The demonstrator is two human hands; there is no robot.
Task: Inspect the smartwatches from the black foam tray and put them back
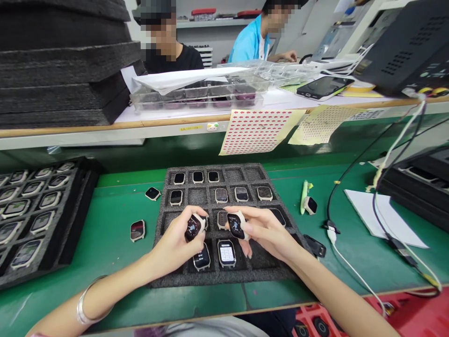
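My left hand is closed around a strapless smartwatch whose dark screen is lit. Between the fingers and thumb of my right hand is a second smartwatch, also lit and tilted. Both are held above a black foam tray with square compartments. Several more watch bodies lie in the tray. Nearest me, one watch shows a white screen, and another beside it shows a dark list, partly covered by my left hand. My fingers hide some middle compartments.
Two loose watches, one nearer me, lie left of the tray. A second filled foam tray stands far left. At right are a green pen, a watch, cables and white paper. Two people sit beyond the shelf.
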